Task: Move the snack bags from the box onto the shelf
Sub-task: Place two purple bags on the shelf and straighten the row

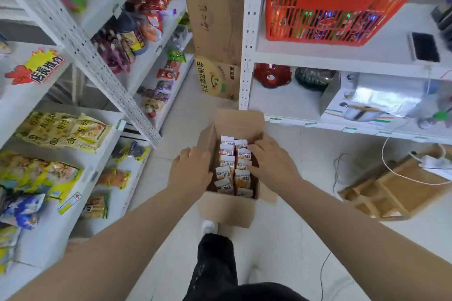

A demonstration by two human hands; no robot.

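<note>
An open cardboard box (226,210) stands on the floor in front of me. Inside it, several small white-and-orange snack bags (232,166) stand upright in two rows. My left hand (192,171) rests on the box's left wall, fingers reaching over the rim toward the bags. My right hand (271,161) lies over the right side of the box, its fingers touching the bags in the right row; whether it grips one is unclear. The white shelf (80,178) to my left holds other snack packs.
Yellow and blue snack packs (61,134) fill the left shelves. A second white rack (247,56) on the right carries a red basket (330,7). Stacked cartons (215,19) stand behind the box. A wooden tray (396,188) and cables lie on the floor to the right.
</note>
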